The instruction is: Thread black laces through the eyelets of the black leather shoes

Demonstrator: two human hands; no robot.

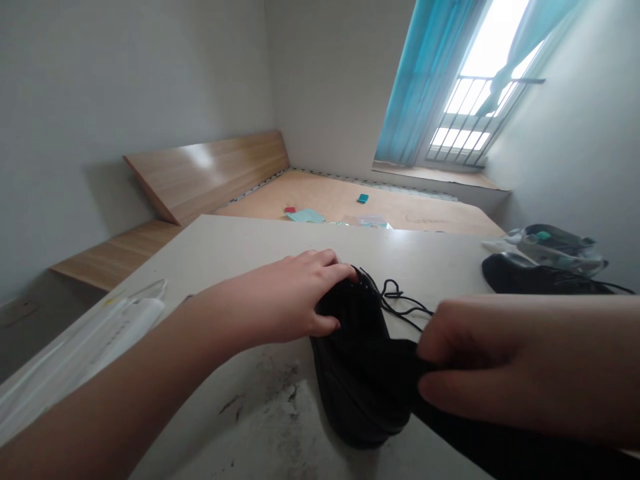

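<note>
A black lace-up shoe lies on the white table in front of me, its opening facing up and its heel end towards me. My left hand is closed on the shoe's upper at the far side, with the thumb at the edge of the opening. Loose black laces trail off to the right of the shoe. In a pinch, my right hand holds a black cloth that runs from the shoe's opening to the lower right. How far the cloth reaches inside is hidden.
A second black shoe sits at the right, before a clear bag of things. White plastic packaging lies along the left edge of the white table. Beyond is a wooden bed board with small items on it.
</note>
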